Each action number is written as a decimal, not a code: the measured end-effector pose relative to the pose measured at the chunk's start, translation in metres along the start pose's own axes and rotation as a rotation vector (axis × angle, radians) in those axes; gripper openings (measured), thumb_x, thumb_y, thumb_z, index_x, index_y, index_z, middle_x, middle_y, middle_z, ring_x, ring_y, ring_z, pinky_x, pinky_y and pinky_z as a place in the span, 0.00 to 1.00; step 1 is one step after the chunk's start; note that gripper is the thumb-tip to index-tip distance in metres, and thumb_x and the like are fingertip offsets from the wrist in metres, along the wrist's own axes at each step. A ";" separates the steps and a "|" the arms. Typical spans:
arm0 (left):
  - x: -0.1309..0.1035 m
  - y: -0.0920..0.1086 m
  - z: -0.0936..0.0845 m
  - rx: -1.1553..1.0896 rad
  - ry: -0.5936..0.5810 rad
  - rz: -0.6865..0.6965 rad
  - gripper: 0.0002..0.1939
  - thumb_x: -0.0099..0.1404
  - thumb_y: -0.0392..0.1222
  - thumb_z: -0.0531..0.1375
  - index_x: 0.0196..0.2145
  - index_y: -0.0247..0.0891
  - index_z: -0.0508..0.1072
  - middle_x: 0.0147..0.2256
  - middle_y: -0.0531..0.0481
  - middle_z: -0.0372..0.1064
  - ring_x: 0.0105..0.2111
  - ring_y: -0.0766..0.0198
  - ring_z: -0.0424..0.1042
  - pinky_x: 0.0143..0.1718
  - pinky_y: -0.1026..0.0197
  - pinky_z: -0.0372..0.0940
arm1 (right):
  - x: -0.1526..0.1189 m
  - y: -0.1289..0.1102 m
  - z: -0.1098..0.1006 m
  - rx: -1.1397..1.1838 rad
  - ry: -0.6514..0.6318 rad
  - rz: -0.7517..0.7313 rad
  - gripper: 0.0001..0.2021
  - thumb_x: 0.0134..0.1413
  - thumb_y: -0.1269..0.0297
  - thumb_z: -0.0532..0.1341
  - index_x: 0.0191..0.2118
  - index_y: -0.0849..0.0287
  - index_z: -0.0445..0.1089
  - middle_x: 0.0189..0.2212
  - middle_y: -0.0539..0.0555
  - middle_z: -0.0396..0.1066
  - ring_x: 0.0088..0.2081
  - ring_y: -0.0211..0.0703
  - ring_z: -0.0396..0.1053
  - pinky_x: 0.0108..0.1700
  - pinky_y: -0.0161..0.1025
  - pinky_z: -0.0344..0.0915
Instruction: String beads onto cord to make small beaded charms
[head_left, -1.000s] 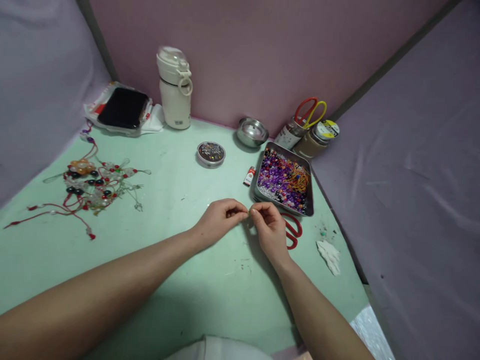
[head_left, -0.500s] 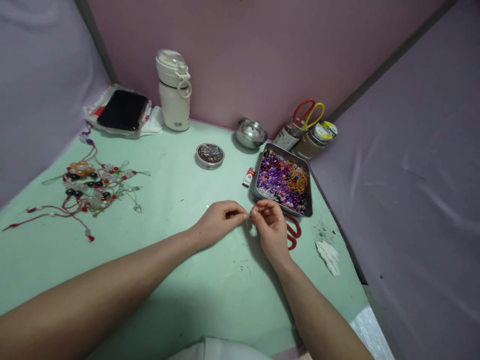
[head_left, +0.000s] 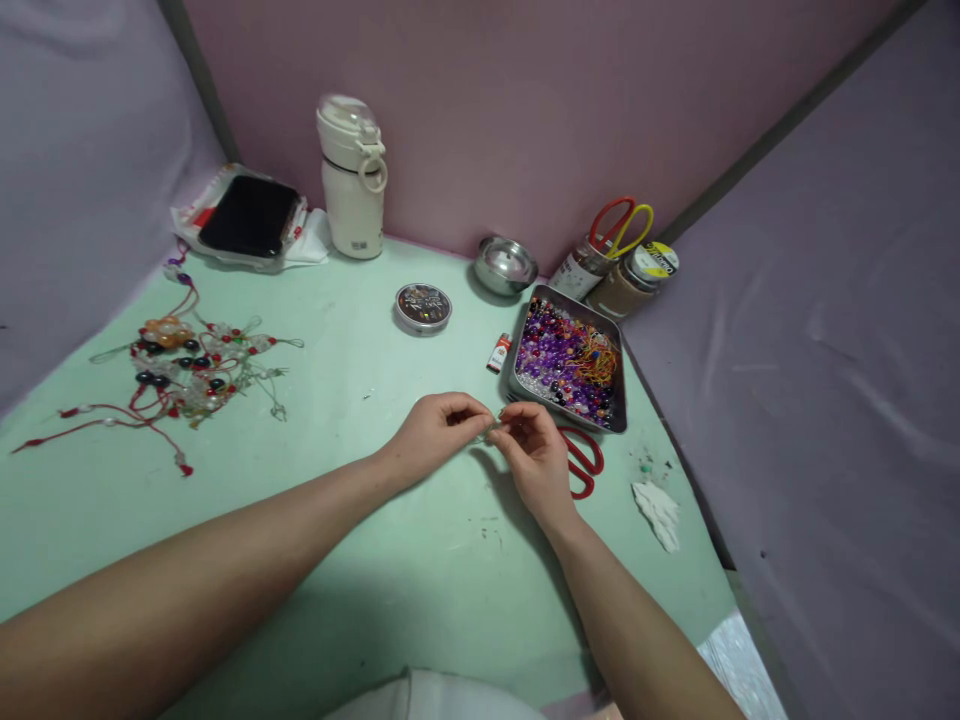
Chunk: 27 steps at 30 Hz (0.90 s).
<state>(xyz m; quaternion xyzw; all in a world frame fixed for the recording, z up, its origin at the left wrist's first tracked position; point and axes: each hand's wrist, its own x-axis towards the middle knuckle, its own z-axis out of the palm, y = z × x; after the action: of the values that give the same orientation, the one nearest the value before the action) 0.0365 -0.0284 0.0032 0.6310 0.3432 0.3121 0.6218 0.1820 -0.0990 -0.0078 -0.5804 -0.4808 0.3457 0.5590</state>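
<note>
My left hand [head_left: 441, 433] is closed in a pinch, thumb against forefinger, on a thin pale cord [head_left: 482, 440] that shows as a small loop below the fingertips. Right beside it, my right hand [head_left: 536, 455] pinches at the same cord with thumb and forefinger, its other fingers curled. The fingertips of both hands nearly meet and cover most of what lies between them. Partly behind my right hand, red-handled scissors [head_left: 592, 466] lie on the table. Just beyond the hands stands a metal tray [head_left: 624, 400] full of purple, clear, red and black beads.
A lighter [head_left: 498, 354], a round tin [head_left: 423, 308] and a steel bowl [head_left: 505, 266] sit farther back. Strung bead ornaments [head_left: 187, 365] lie at left, near a phone [head_left: 251, 216] and a white bottle [head_left: 352, 185]. Two jars [head_left: 634, 280] stand behind the tray; crumpled tissue [head_left: 656, 515] lies right.
Both hands stay pinched together. My right fingertips have shifted slightly left toward my left fingertips, and the cord's loop shows differently. The whole view has moved a little.
</note>
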 end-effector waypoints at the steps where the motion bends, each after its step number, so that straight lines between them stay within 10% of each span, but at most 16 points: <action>1: 0.000 0.000 0.000 0.005 0.000 0.002 0.07 0.59 0.41 0.60 0.30 0.36 0.76 0.29 0.52 0.73 0.30 0.67 0.68 0.34 0.63 0.62 | 0.000 0.000 0.001 0.011 0.004 0.013 0.11 0.49 0.64 0.67 0.38 0.53 0.66 0.33 0.48 0.67 0.33 0.38 0.65 0.37 0.38 0.63; 27: -0.002 0.001 0.001 0.083 0.003 0.057 0.07 0.60 0.40 0.59 0.30 0.35 0.76 0.30 0.51 0.74 0.31 0.66 0.68 0.33 0.64 0.61 | 0.001 -0.002 0.000 0.242 0.007 0.176 0.09 0.46 0.65 0.69 0.34 0.55 0.69 0.28 0.46 0.66 0.30 0.35 0.62 0.34 0.34 0.60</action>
<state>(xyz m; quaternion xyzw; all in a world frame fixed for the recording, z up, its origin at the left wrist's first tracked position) 0.0362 -0.0302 0.0037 0.6653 0.3386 0.3162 0.5855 0.1817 -0.0978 -0.0056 -0.5501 -0.3808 0.4467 0.5941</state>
